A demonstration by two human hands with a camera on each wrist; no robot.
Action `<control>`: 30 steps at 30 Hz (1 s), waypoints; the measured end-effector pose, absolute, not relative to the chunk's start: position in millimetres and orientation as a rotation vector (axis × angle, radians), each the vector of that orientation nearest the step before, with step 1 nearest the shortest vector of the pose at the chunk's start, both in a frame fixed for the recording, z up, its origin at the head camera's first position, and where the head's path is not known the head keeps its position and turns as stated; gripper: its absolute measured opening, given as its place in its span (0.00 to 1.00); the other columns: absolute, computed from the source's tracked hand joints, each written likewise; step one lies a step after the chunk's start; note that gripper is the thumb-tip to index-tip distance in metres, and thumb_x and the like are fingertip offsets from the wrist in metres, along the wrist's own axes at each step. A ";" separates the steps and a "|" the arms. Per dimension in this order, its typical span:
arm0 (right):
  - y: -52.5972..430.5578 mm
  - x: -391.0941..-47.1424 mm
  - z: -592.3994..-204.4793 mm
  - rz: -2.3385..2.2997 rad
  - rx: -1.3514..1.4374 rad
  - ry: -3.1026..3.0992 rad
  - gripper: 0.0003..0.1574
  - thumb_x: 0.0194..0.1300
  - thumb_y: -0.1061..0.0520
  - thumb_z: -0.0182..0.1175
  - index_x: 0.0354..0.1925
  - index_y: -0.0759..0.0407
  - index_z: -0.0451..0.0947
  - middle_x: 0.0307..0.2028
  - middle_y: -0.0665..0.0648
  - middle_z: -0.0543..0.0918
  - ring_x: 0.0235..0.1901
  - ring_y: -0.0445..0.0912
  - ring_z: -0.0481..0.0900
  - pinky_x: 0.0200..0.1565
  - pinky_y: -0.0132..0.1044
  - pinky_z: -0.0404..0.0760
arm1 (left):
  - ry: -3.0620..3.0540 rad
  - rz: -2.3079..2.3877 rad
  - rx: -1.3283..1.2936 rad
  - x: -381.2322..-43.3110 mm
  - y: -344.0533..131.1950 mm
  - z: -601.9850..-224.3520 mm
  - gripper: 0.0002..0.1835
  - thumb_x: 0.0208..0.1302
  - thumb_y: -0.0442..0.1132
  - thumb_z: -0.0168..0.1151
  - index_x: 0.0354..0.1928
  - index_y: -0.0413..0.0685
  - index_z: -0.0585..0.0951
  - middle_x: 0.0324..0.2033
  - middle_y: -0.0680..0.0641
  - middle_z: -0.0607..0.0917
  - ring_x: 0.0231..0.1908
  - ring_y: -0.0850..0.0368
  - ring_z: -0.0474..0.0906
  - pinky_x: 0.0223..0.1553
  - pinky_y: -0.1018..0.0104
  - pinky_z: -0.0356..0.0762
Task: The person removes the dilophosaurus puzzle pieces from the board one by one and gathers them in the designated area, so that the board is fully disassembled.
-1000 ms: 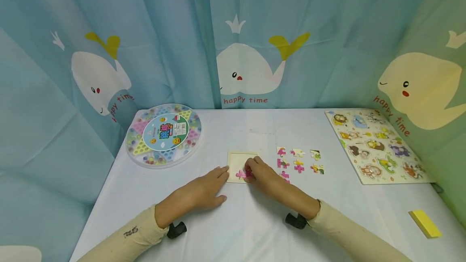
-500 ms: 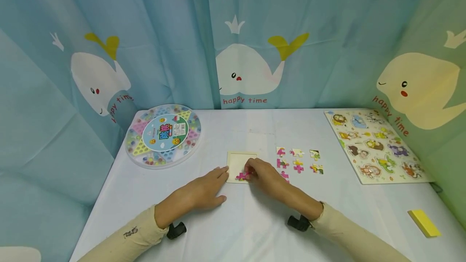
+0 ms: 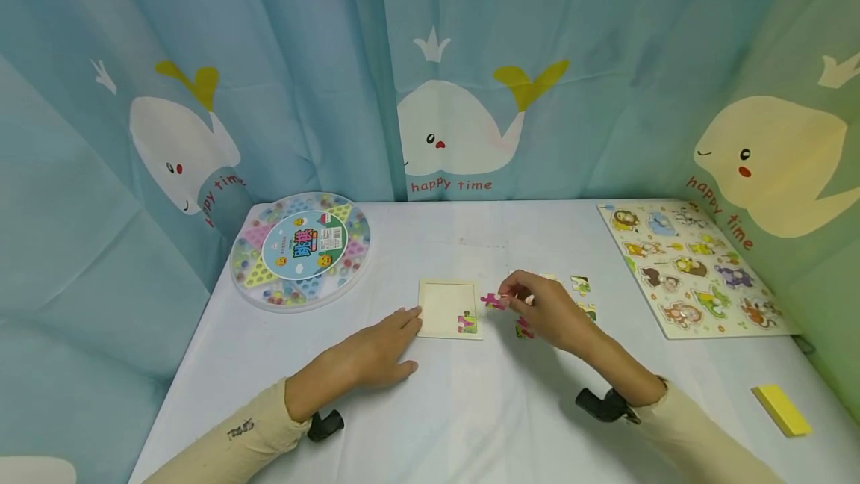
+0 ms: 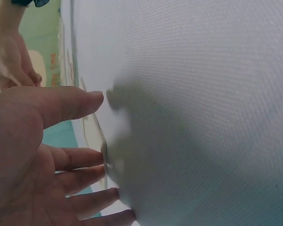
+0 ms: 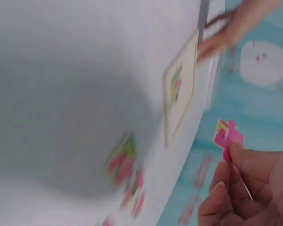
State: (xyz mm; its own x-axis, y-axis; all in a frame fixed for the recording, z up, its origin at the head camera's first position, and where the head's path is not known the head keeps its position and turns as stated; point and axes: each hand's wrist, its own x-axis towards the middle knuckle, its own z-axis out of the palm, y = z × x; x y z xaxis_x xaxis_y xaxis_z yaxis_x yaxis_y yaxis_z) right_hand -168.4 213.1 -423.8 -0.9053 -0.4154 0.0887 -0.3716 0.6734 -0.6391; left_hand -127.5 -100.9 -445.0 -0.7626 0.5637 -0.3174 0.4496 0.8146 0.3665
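Note:
My right hand (image 3: 547, 312) pinches a pink jigsaw piece (image 5: 228, 137) with a yellow patch between thumb and fingers, raised over the tablecloth just right of the wooden puzzle tray (image 3: 440, 305). In the tray's near right corner lies one green and pink piece (image 3: 467, 322). The left hand (image 3: 379, 349) rests flat on the cloth, fingers extended, fingertips right at the tray's left edge. From the left wrist view, these fingers (image 4: 85, 181) look straight and grip nothing. Loose pieces (image 3: 580, 284) lie to the right of the tray, some hidden behind the right hand.
A round Chinese checkers board (image 3: 248, 275) with coloured marbles lies back left. At the right is an animal picture board (image 3: 678, 286), and nearer the front a yellow block (image 3: 782, 411). Blue whale-print curtains (image 3: 309, 95) hang round the white table.
The right hand has lifted the pink piece out of the tray and carried it to the right, uncovering the piece in the tray's corner. The left hand has stayed put.

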 end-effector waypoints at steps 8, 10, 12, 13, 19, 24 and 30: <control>283.8 -167.6 -422.1 -0.995 -0.604 2.740 0.02 0.72 0.63 0.66 0.40 0.58 0.82 0.36 0.49 0.84 0.39 0.41 0.80 0.40 0.33 0.80 | 2.579 0.383 0.766 -126.6 -101.9 -443.7 0.39 0.77 0.49 0.62 0.81 0.38 0.61 0.83 0.43 0.56 0.82 0.45 0.52 0.80 0.50 0.57; 297.2 -166.3 -424.7 -1.015 -0.570 2.676 0.02 0.74 0.62 0.66 0.40 0.59 0.82 0.36 0.50 0.84 0.38 0.39 0.79 0.39 0.32 0.79 | 2.580 0.384 0.769 -126.5 -102.0 -443.4 0.39 0.77 0.49 0.62 0.81 0.38 0.62 0.83 0.43 0.56 0.82 0.44 0.53 0.80 0.50 0.57; 307.0 -164.7 -428.8 -1.043 -0.554 2.611 0.03 0.75 0.61 0.64 0.40 0.60 0.82 0.36 0.51 0.85 0.38 0.39 0.79 0.38 0.32 0.79 | 2.581 0.383 0.770 -126.6 -102.1 -443.4 0.39 0.77 0.49 0.62 0.80 0.38 0.62 0.83 0.43 0.56 0.82 0.44 0.53 0.80 0.50 0.58; 310.3 -163.7 -430.8 -1.060 -0.557 2.579 0.03 0.75 0.62 0.64 0.41 0.61 0.82 0.36 0.52 0.85 0.38 0.39 0.79 0.39 0.32 0.79 | 2.582 0.380 0.770 -126.8 -102.2 -443.5 0.39 0.77 0.49 0.62 0.80 0.38 0.62 0.83 0.43 0.56 0.82 0.44 0.53 0.80 0.50 0.58; 315.1 -161.2 -445.5 -1.105 -0.559 2.508 0.03 0.74 0.64 0.64 0.42 0.65 0.82 0.37 0.53 0.84 0.38 0.37 0.78 0.41 0.30 0.80 | 2.579 0.383 0.778 -127.7 -102.1 -443.1 0.39 0.76 0.48 0.63 0.80 0.36 0.62 0.83 0.42 0.57 0.82 0.44 0.53 0.80 0.50 0.58; 309.4 -161.3 -454.3 -1.038 -0.498 2.583 0.03 0.73 0.62 0.66 0.41 0.62 0.82 0.38 0.52 0.84 0.39 0.37 0.77 0.42 0.29 0.80 | 2.576 0.382 0.776 -128.5 -102.1 -445.5 0.39 0.76 0.49 0.63 0.80 0.37 0.62 0.83 0.43 0.56 0.82 0.45 0.53 0.80 0.51 0.58; 300.6 -158.2 -456.9 -0.911 -0.494 2.709 0.04 0.71 0.62 0.68 0.40 0.59 0.82 0.38 0.51 0.84 0.39 0.41 0.78 0.40 0.31 0.80 | 2.574 0.383 0.774 -127.9 -102.5 -446.7 0.40 0.76 0.49 0.63 0.81 0.38 0.62 0.83 0.43 0.56 0.82 0.45 0.52 0.80 0.51 0.57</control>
